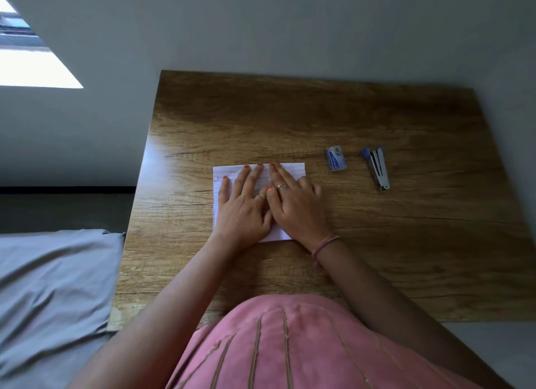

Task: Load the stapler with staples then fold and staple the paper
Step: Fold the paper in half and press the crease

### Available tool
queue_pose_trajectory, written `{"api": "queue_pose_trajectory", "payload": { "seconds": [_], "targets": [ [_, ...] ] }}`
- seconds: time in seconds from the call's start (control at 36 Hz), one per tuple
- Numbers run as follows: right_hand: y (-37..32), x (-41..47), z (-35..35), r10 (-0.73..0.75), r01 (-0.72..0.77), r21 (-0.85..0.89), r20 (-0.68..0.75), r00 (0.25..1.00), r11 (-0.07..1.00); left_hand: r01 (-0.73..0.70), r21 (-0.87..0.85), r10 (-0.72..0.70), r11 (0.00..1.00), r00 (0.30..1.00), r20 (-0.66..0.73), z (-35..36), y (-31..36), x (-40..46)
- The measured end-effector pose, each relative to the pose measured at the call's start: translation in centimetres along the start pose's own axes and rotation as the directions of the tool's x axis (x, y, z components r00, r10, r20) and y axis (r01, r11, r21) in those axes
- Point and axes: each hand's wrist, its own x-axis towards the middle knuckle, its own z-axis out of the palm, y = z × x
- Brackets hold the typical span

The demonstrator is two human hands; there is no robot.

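Paper [291,169]: white lined sheet lying flat on the wooden desk [290,116], left of centre, with both hands on top.
Left hand [242,207]: flat, palm down, fingers spread, pressing the sheet; gripping nothing.
Right hand [295,203]: also flat and open, fingers together, touching the left hand at the middle.
Staple box [336,158]: small, blue, just right of the paper.
Stapler [378,168]: silver and blue, lying right of the box, apart from it.
Bed [52,296]: grey sheet, left of the desk.
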Motion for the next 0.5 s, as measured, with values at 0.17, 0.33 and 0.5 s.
{"api": "queue_pose_trajectory", "payload": {
  "seconds": [0.17, 0.33, 0.5],
  "targets": [
    [1.2, -0.6, 0.4, 0.07, -0.073, -0.092, -0.033, 0.997, 0.993, 0.117, 0.002, -0.116, 0.993, 0.989, -0.092, -0.2, -1.0, 0.0],
    [2.9, -0.7, 0.0, 0.145, -0.155, -0.174, -0.066, 0.987, 0.972, 0.276, 0.034, -0.272, 0.961, 0.959, -0.082, 0.3, -1.4, -0.3],
    [3.0, -0.6, 0.1, 0.124, -0.131, -0.195, -0.049, 0.991, 0.972, 0.349, 0.02, -0.347, 0.937, 0.935, -0.068, 0.0, -1.8, -0.6]
  ]
}}
